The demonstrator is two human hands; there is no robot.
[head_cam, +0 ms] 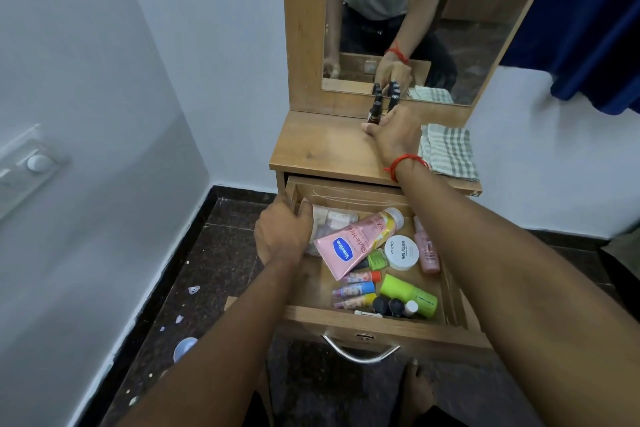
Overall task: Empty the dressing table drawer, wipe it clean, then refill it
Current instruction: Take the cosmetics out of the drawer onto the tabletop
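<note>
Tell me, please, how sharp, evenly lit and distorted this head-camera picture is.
Head view: soft, even light, no hard shadows or glare, even in the mirror; wide-angle bending tilts the mirror frame and swells the forearms near the bottom edge; the Vaseline tube label in the drawer reads sharply, while the wall switch at the left edge is smeared.

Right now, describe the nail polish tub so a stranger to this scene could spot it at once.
Look into the open drawer below the dressing table top. Right of the big pink Vaseline tube lies a low, round white tub. Alone among tubes and bottles, it is flat and lidded, printed NAIL POLISH.
</note>
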